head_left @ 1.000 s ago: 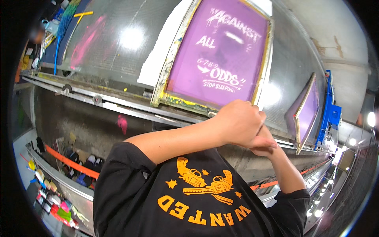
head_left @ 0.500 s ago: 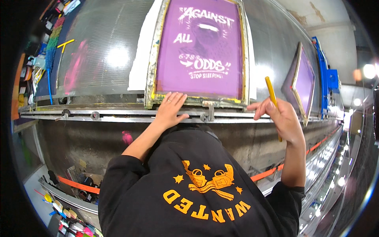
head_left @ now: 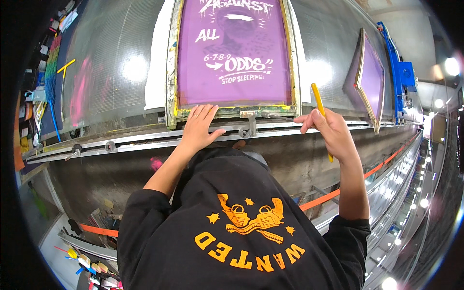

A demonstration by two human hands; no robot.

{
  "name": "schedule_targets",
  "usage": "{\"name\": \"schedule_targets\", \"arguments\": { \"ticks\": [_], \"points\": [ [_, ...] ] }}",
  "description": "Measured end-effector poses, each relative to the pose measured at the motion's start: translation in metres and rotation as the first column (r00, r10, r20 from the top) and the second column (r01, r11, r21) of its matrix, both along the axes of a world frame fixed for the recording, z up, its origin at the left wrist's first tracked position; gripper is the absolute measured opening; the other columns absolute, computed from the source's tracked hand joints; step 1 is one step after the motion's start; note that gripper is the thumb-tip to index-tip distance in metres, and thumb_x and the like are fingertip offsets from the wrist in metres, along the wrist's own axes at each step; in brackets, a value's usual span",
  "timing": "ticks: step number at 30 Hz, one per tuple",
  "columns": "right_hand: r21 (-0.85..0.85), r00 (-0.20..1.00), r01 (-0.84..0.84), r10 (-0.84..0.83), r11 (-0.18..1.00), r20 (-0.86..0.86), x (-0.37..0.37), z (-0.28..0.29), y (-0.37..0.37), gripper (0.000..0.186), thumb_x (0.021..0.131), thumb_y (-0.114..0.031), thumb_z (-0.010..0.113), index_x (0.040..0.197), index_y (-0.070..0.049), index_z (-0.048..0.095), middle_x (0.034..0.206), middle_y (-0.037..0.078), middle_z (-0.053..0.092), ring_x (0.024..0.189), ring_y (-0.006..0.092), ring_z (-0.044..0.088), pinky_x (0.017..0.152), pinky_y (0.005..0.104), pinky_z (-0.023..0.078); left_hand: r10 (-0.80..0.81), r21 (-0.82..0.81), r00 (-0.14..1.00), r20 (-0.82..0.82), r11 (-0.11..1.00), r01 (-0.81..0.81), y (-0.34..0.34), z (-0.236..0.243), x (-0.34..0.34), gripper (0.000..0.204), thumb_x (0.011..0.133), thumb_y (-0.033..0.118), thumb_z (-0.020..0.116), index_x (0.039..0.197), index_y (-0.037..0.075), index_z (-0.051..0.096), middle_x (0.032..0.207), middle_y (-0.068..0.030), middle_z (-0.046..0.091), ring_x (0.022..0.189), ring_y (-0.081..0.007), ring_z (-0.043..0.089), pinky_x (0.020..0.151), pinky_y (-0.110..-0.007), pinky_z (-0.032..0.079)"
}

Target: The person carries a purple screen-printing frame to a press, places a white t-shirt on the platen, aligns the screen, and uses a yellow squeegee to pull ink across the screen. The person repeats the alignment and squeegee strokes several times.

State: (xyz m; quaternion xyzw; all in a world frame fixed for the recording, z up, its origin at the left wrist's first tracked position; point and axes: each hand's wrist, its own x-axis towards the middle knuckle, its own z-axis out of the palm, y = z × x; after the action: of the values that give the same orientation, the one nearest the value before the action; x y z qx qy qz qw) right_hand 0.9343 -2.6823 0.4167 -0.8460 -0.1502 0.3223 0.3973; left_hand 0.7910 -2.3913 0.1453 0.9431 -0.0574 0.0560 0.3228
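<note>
A screen-printing frame (head_left: 171, 58) with purple mesh (head_left: 237, 92) and white lettering lies on the table. My left hand (head_left: 196, 130) rests on the frame's near edge, fingers stretched out and thumb apart, holding nothing. In my right hand (head_left: 333, 133) is a T-handle wrench (head_left: 317, 99), its yellow crossbar gripped in the palm. Its dark metal shaft (head_left: 280, 117) runs left from my fingers to a small metal clamp (head_left: 249, 124) at the frame's near edge. The shaft's tip meets the clamp there, but the exact contact is too small to see.
White paper (head_left: 155, 63) shows beneath the frame. Metal rails (head_left: 145, 140) run along the table's near side. A second purple screen (head_left: 371, 79) leans at the right beside blue equipment (head_left: 405, 75). Another yellow T-handle tool (head_left: 65, 66) lies far left. An orange strip (head_left: 321, 199) runs below the rails.
The view has shifted, so the table appears higher and further left. The wrench's shaft now shows between my right hand and the clamp. My left hand stays on the frame's edge.
</note>
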Motion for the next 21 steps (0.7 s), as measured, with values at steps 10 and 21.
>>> {"name": "schedule_targets", "arguments": {
  "ticks": [10,21],
  "points": [
    [0.111,0.961,-0.192,0.210,0.975,-0.177,0.023,-0.013,-0.011,0.041,0.108,-0.035,0.056,0.094,-0.002,0.074,0.097,0.009,0.075,0.108,0.0221,0.068,0.101,0.0373,0.049,0.134,-0.530,0.979,-0.156,0.825,-0.197,-0.014,0.087,0.063,0.056,0.096,0.036,0.074,0.135,-0.003,0.063,0.134,-0.0214,0.066,0.126,-0.0319,0.062,0.110,-0.042,0.045],
    [0.205,0.960,0.072,-0.012,0.976,-0.279,0.015,-0.022,-0.005,0.019,0.091,0.007,0.054,0.103,0.003,0.069,0.097,0.009,0.072,0.090,0.0187,0.069,0.084,0.0337,0.056,-0.345,-0.003,0.877,-0.335,0.931,0.365,-0.127,0.270,0.188,0.064,0.096,0.060,0.061,0.114,0.000,0.074,0.105,-0.0198,0.075,0.095,-0.0384,0.073,0.081,-0.047,0.057]
  ]
}}
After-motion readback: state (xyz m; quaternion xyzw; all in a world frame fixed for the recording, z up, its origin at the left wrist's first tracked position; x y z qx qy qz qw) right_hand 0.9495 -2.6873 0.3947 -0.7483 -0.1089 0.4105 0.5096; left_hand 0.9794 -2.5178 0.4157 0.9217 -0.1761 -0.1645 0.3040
